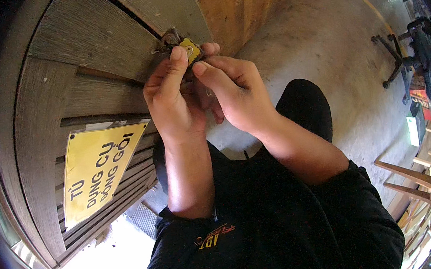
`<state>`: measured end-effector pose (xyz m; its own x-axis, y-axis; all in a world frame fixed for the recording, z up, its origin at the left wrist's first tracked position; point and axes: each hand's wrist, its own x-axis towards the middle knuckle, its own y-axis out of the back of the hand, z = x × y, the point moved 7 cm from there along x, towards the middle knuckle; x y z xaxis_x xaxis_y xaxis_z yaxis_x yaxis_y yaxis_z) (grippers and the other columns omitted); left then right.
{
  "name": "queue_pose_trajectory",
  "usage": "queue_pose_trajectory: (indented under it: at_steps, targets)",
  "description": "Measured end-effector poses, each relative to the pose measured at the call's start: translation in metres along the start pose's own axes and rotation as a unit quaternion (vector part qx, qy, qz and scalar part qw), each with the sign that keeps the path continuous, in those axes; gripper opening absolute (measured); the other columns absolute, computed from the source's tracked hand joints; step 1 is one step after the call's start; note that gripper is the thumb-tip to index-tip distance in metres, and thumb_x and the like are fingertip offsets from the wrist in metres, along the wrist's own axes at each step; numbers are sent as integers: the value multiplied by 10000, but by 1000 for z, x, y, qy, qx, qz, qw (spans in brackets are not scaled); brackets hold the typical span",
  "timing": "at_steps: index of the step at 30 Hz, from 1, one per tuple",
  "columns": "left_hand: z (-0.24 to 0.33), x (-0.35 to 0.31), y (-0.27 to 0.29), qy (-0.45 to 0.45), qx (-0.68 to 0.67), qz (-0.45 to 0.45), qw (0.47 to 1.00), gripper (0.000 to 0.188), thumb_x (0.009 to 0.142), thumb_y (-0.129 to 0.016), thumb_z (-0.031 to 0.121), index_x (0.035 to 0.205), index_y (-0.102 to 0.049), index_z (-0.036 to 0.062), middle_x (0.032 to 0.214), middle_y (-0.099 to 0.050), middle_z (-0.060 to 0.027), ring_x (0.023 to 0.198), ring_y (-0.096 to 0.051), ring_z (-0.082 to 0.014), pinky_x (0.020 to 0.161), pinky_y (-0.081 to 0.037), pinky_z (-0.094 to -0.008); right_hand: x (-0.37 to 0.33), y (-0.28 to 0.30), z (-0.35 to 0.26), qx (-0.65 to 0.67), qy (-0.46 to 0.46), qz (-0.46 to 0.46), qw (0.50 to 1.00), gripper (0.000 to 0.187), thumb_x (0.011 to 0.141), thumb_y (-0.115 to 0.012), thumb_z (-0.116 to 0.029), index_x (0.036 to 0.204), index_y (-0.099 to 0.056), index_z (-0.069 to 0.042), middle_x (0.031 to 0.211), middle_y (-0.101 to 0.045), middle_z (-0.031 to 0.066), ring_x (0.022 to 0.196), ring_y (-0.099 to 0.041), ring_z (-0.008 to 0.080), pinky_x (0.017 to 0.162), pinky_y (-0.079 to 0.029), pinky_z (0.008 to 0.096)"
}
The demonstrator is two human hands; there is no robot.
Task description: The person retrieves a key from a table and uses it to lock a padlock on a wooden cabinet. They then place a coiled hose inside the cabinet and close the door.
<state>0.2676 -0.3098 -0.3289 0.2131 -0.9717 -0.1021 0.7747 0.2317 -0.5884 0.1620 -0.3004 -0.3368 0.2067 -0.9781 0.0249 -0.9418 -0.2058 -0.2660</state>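
Both of my hands meet at the edge of a slatted wooden cabinet door point(86, 33), around a small yellow padlock point(190, 50) with a round keyhole face. My left hand point(174, 94) is closed, its thumb pressed against the padlock's near left side. From the right, my right hand point(233, 88) pinches the padlock's lower right edge between thumb and fingers. Just beyond the padlock, a dark metal hasp point(170, 37) sticks out from the cabinet. My fingers hide the padlock's underside, and I cannot tell whether its shackle is fastened.
A yellow sign point(102, 168) is fixed to the slats on the left. Brown wood panelling point(229, 8) stands ahead. Concrete floor point(315, 36) stretches to the right, with a wheeled chair base point(395, 57) and wooden legs point(406, 176) of furniture at the far right.
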Motion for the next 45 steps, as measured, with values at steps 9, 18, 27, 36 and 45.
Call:
queue_pose_trajectory:
  at_steps: [9, 18, 27, 36, 45]
  targets:
    - [1, -4, 0, -5, 45, 43, 998, 222, 965, -628, 176, 918, -688, -33, 878, -731, -206, 486, -581, -123, 383, -418, -230, -2, -10, 14, 279, -98, -51, 954, 385, 1040, -503, -367, 912, -620, -24, 729, -645, 87, 473, -539, 132, 406, -410, 265]
    - [5, -6, 1, 19, 27, -18, 999, 213, 972, -616, 125, 929, -685, -72, 890, -725, -219, 551, -626, -156, 467, -473, -242, -9, -19, 8, 402, -239, -122, 876, 345, 1015, -562, -341, 836, -608, -49, 667, -621, 71, 413, -482, 120, 356, -369, 263]
    - [1, -4, 5, 21, 20, -24, 999, 221, 969, -622, 145, 939, -693, -62, 916, -720, -241, 770, -697, -232, 707, -553, -300, -6, -15, 15, 386, -224, -141, 884, 294, 1043, -505, -327, 907, -573, -76, 653, -574, 61, 378, -415, 97, 341, -351, 246]
    - [1, 5, 2, 5, 40, -63, 997, 249, 965, -624, 165, 900, -698, -64, 932, -726, -233, 866, -705, -271, 832, -549, -364, -6, -39, 26, 630, -182, -207, 726, 374, 1071, -375, -372, 964, -562, -67, 730, -610, 112, 397, -477, 163, 355, -461, 311]
    - [0, 8, 10, -49, 93, -93, 990, 317, 986, -575, 188, 1070, -647, -110, 1041, -698, -262, 1028, -677, -382, 949, -524, -473, -1, 4, -28, -308, 258, 27, 916, 50, 931, -619, -49, 924, -628, 0, 748, -616, 151, 665, -654, 297, 556, -475, 379]
